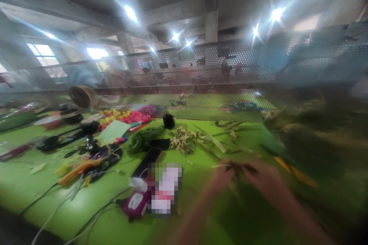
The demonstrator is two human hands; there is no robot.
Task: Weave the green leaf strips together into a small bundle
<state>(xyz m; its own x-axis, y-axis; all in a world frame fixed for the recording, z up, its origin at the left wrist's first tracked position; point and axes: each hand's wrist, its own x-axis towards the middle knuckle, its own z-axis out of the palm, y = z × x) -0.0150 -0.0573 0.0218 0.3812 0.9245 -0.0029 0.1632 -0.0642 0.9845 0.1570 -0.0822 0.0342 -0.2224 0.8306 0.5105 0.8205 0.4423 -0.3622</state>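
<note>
My left hand (223,175) and my right hand (260,173) are close together above the green table (201,195), both blurred by motion. Between them is a thin leaf-like strip (237,180), pinched by the fingers of both hands; its exact kind is too smeared to tell. Just beyond my hands lie long, pale green leaf-like strips (214,141). A small heap of pale yellowish-green pieces (184,139) sits to their left.
A phone (148,162) and a purple tissue pack (138,201) lie to the left. An orange-handled glue gun (77,172) trails cables. Pink and yellow pieces (123,118) lie farther back. A perforated panel (195,69) stands behind; a large dark greenish bundle (322,134) fills the right.
</note>
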